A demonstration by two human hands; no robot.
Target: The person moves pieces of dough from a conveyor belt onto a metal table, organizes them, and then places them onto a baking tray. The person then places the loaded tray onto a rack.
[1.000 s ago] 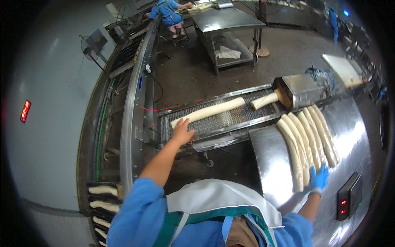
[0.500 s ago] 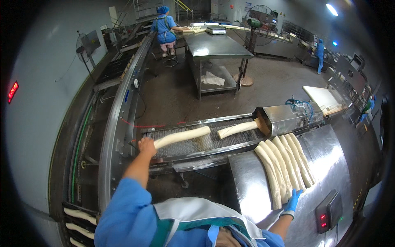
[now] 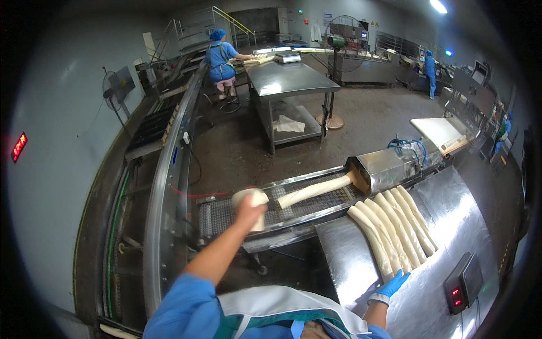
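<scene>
My bare left hand (image 3: pixel 248 214) is wrapped around a pale dough log (image 3: pixel 258 197) just above the near-left part of a mesh conveyor (image 3: pixel 217 219); the log looks foreshortened and blurred by motion. Another dough log (image 3: pixel 313 190) lies on the belt, its far end at the opening of a metal housing (image 3: pixel 389 165). On the steel table (image 3: pixel 353 277) to the right, several dough logs (image 3: pixel 389 231) lie side by side. My right hand (image 3: pixel 391 285), in a blue glove, rests at their near ends with its fingers spread.
A scale with a red display (image 3: pixel 463 285) stands on the table's right side. Along the left runs a long metal rail (image 3: pixel 164 220) beside a lower line. Ahead stands another steel table (image 3: pixel 293 79), with a co-worker (image 3: pixel 221 59) at its far left.
My left hand has moved right along the conveyor and lifted the dough log, swinging it round. The other log has come further out of the housing. My right hand stays by the table logs.
</scene>
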